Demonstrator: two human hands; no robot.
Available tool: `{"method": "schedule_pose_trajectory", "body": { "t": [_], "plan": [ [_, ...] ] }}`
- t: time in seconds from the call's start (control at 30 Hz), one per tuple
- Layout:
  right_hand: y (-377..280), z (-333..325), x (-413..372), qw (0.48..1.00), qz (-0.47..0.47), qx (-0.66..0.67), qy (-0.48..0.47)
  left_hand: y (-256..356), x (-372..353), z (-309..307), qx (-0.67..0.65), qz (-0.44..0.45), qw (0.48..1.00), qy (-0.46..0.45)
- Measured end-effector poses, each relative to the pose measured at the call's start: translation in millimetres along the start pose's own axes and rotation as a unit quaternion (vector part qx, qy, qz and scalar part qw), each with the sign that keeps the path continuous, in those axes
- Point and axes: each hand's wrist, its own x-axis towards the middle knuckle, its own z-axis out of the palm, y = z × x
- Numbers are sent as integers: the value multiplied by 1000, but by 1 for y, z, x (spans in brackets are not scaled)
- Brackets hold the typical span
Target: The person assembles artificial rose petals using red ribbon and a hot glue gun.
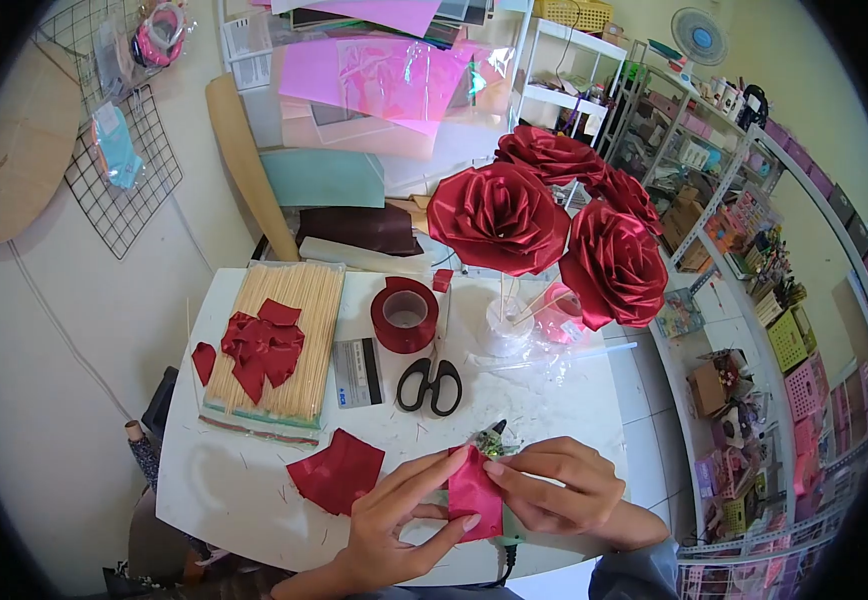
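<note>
Left hand (pixel 389 518): thumb and forefinger hold the red ribbon piece (pixel 474 500) by its lower and upper left parts.
Right hand (pixel 569 485): thumb and forefinger pinch the same piece near its top right edge.
Ribbon piece: between the two sets of fingers, above the tabletop (pixel 254 500); whether it is folded or curled at the pinch is too small to tell.
Slip risk: the satin looks slick, so a loose pinch on either side could let the edge skew or crease.
Burn risk: the green tool (pixel 516 528) under the fingers, with a black cord, looks like a glue gun; if it is hot, lowering the fingers could scorch skin or ribbon.
Snag risk: the cord (pixel 509 566), just below the fingers, could drag the tool if a wrist caught it.
Stray-piece risk: the cut petal (pixel 339 472), just left of the left fingers, could be swept or crumpled by that hand.
Scissors (pixel 429 387): beyond the fingers, apart from them, so a small hazard by comparison.
</note>
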Motion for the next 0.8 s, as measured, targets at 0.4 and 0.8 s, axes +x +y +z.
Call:
{"method": "schedule_pose_trajectory", "body": {
  "t": [0.4, 0.8],
  "plan": [
    [-4, -5, -3, 996, -46, -74, -32, 6, 0, -1, 44, 11, 999, -21],
    [-5, -3, -1, 989, -87, -112, -32, 5, 0, 0, 44, 19, 999, -25]
  ]
}}
